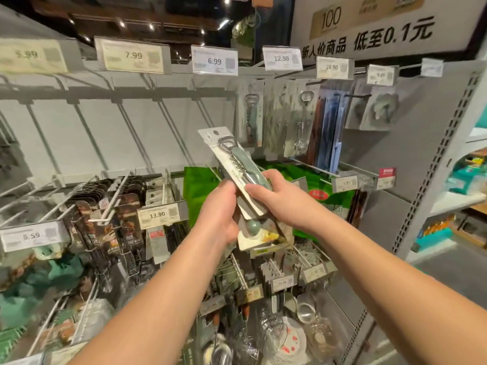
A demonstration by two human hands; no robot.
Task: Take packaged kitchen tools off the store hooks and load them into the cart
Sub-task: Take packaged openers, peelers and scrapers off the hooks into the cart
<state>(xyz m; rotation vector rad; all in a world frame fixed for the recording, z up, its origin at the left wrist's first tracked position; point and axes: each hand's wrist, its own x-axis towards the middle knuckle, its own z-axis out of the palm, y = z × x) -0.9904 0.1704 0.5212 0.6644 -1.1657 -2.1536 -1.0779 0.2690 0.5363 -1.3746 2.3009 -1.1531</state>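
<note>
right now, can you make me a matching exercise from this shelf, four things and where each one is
Things:
1. corkscrew pack
2. 6.99 tag
3. 13.90 tag
4. green bags

Places:
A. top rail, above bare hooks
B. held in both hands, left hand and right hand
C. behind the hands, middle row
D. end of a hook left of the hands, middle row

Pairs: 1-B, 2-A, 3-D, 4-C

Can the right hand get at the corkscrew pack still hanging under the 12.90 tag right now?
Probably not: the right hand is holding the packaged corkscrew, though the hanging pack has nothing in front.
</note>
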